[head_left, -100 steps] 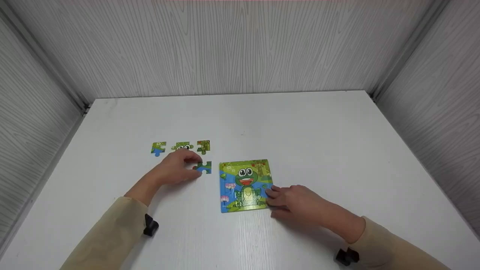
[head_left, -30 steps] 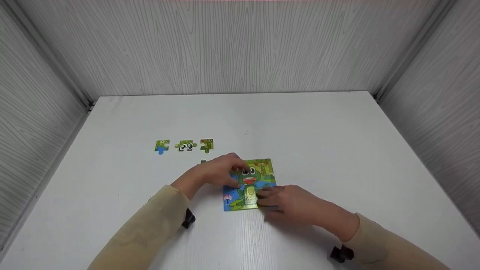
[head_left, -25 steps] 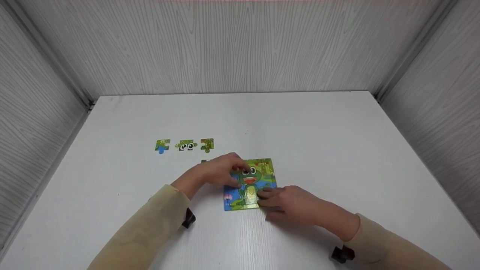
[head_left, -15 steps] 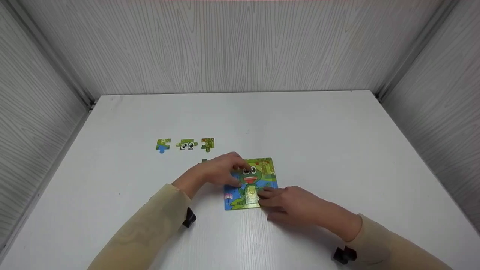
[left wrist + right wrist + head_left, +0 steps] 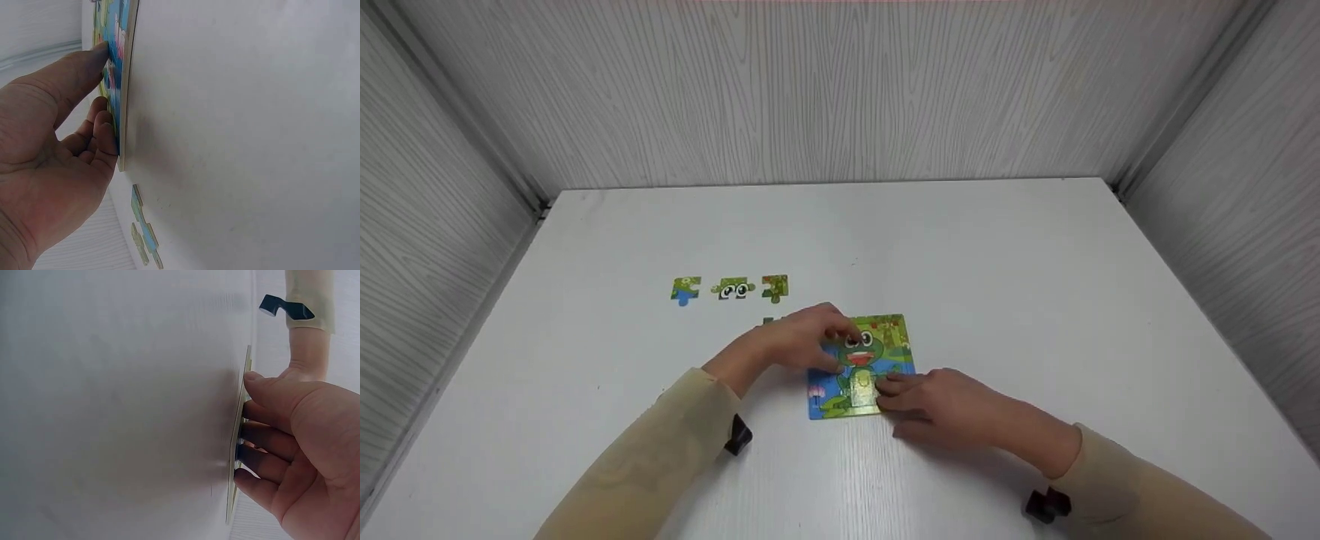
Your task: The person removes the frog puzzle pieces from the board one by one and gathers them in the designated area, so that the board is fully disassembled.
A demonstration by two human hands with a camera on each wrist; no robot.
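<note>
A square frog jigsaw puzzle (image 5: 864,386) lies on the white table between both hands. My left hand (image 5: 801,339) reaches over its upper left part. In the left wrist view the thumb (image 5: 98,53) and bent fingers (image 5: 104,132) touch the puzzle, apart from each other, and no lifted piece shows plainly between them. On the puzzle's lower right rests my right hand (image 5: 949,405); in the right wrist view its fingers (image 5: 264,439) lie on the face and the thumb is at the edge. Left of the puzzle, a loose puzzle piece (image 5: 768,321) is mostly hidden behind the left hand.
In a row at the upper left lie a green-blue corner piece (image 5: 685,287), a piece with frog eyes (image 5: 733,289) and a green corner piece (image 5: 775,286). Pale wood-grain panels (image 5: 840,90) enclose the white table (image 5: 997,262) at the back and sides.
Since the earliest frame my left hand has moved right, from the loose piece onto the puzzle. The right hand's fingers reach slightly further over the puzzle. Over the last second both hands stay almost still.
</note>
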